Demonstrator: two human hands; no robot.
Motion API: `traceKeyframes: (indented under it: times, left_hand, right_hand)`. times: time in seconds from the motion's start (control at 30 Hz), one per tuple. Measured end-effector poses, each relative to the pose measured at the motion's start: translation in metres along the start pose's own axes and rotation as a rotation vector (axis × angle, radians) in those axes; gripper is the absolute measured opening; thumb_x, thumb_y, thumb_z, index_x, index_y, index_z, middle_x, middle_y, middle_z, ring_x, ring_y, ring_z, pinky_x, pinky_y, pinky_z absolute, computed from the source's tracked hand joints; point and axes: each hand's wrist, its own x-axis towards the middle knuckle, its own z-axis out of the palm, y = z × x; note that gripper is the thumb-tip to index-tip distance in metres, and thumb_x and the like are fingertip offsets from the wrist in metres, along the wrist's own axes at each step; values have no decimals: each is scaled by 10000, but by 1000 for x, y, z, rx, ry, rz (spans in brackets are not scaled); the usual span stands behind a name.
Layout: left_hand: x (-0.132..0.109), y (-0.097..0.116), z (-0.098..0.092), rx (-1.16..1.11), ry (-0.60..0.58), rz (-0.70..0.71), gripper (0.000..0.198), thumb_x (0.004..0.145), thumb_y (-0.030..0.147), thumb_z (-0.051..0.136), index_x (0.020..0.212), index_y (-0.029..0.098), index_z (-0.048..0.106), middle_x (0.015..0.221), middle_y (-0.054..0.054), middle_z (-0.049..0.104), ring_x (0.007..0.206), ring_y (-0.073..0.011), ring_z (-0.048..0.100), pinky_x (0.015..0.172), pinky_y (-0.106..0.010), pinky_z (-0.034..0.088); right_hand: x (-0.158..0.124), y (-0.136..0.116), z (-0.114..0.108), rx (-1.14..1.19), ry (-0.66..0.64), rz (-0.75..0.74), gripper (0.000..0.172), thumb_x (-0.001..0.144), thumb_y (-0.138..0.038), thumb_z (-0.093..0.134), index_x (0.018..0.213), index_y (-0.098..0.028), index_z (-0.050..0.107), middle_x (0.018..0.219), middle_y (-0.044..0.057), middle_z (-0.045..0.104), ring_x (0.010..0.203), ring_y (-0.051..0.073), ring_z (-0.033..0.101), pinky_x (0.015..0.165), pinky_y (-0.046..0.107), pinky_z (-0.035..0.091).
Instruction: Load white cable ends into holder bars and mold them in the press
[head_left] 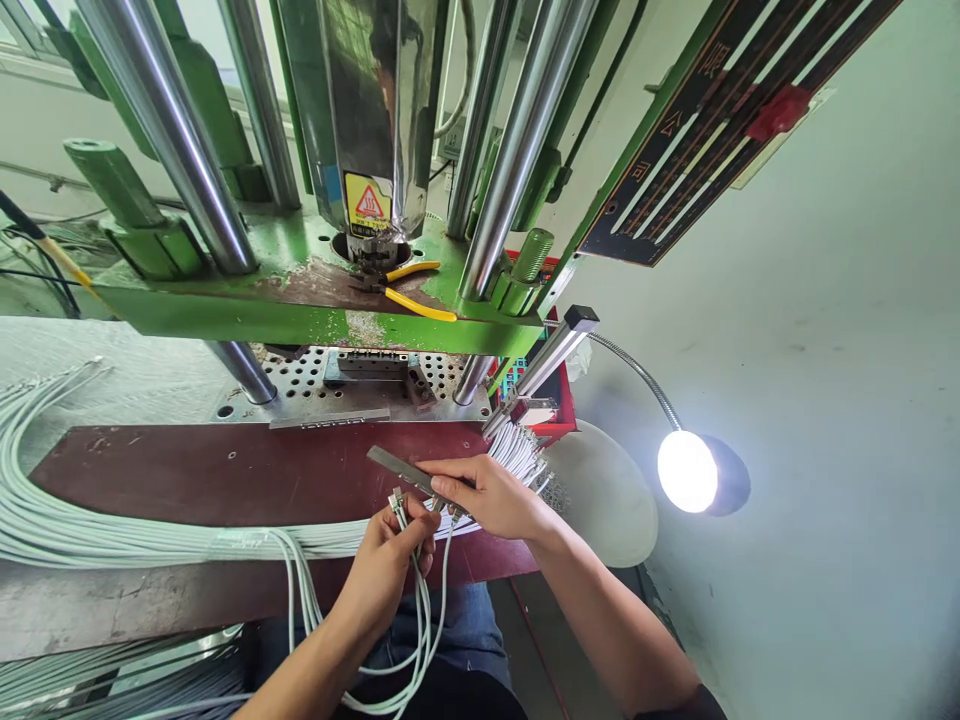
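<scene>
My left hand (390, 560) is closed around several thin white cables (420, 620), their metal plug ends (396, 503) sticking up above the fingers. My right hand (487, 495) is closed on a flat grey metal bar (397, 467), held tilted just above those plug ends. Both hands hover over the dark red work plate (225, 470) at the front of a green press machine (300, 300). The cables loop down past my lap.
A thick bundle of white cables (90, 530) lies across the plate from the left. Yellow-handled pliers (416, 290) rest on the green platen. A perforated metal mould plate (352, 375) sits under it. A lit gooseneck lamp (690, 470) stands at the right beside a wall.
</scene>
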Motion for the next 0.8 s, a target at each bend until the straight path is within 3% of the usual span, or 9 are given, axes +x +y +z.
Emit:
traceKeyframes:
  times: [0.37,0.7,0.8]
  left_hand:
    - [0,0,1,5,-6,-11,318,677,383,760,620,191,512,449,71,514,364,-53,405,412,-191,311]
    - [-1,2,4,34,61,1,323,685,407,764,657,198,519,451,74,509,363,-61,409,406,-195,298]
    - [0,1,3,59,32,26,352,673,430,778,624,190,526,460,64,516,375,-63,415,413,-199,315]
  right_hand:
    - [-1,1,2,7,18,6,416,931,-346,525,1294,-173,630,1195,63,701,1083,247,653,984,394,480]
    - [-2,-3,6,-46,48,-25,400,934,-331,527,1295,-193,631,1281,51,652,1192,256,606,1006,364,471]
    - [-1,0,5,-44,27,-24,419,936,-356,523,1305,-182,621,1230,43,683,1118,246,635,961,351,485]
